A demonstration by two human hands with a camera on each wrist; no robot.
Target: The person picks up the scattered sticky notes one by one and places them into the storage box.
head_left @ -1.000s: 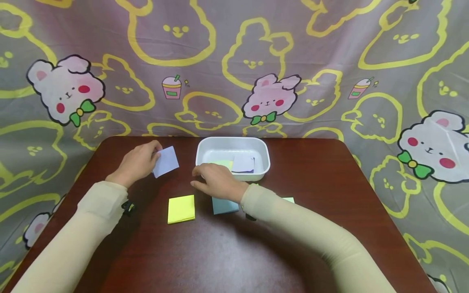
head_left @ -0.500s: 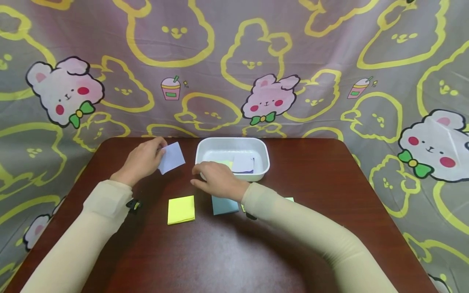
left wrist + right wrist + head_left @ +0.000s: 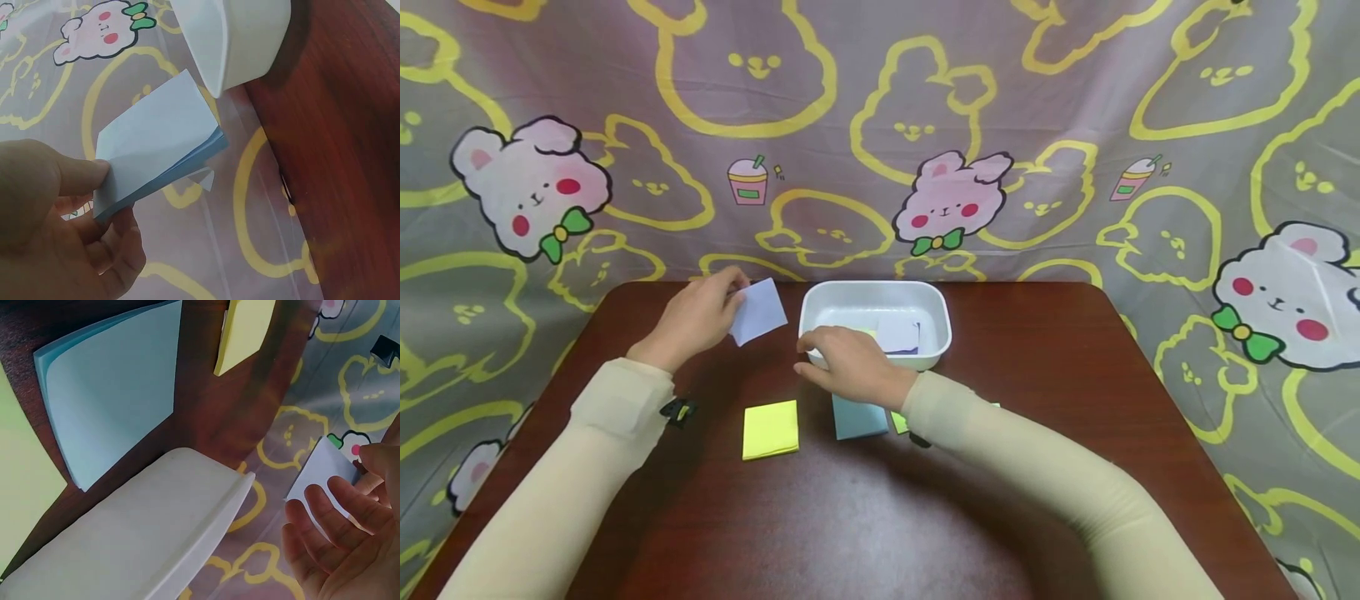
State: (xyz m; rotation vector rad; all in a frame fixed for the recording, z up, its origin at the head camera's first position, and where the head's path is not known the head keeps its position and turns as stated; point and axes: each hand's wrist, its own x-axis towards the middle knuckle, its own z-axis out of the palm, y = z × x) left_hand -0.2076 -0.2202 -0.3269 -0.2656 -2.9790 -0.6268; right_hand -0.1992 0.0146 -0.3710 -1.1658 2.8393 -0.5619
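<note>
My left hand [image 3: 694,317] pinches a pale lavender-blue pad of sticky notes [image 3: 761,310], thumb on top and fingers beneath. In the left wrist view the pad's layered edge [image 3: 178,167] fans apart slightly. The pad is held above the table, left of a white tray [image 3: 917,364]. Over that tray's near left rim hovers my right hand [image 3: 859,364], its fingers loosely bent around nothing. Inside the tray lie a white pad with a dark purple edge [image 3: 898,335] and a yellow-green one, mostly hidden by the right hand.
A yellow sticky-note pad [image 3: 771,429] lies front left. Beside it is a blue-teal pad [image 3: 860,420], then a green one [image 3: 899,422] partly under the right sleeve. A patterned curtain [image 3: 835,100] hangs behind the table [image 3: 1030,333].
My left hand has carried the lavender-blue pad right and farther back, closer to the tray. The right hand stays nearly in place, shifting slightly.
</note>
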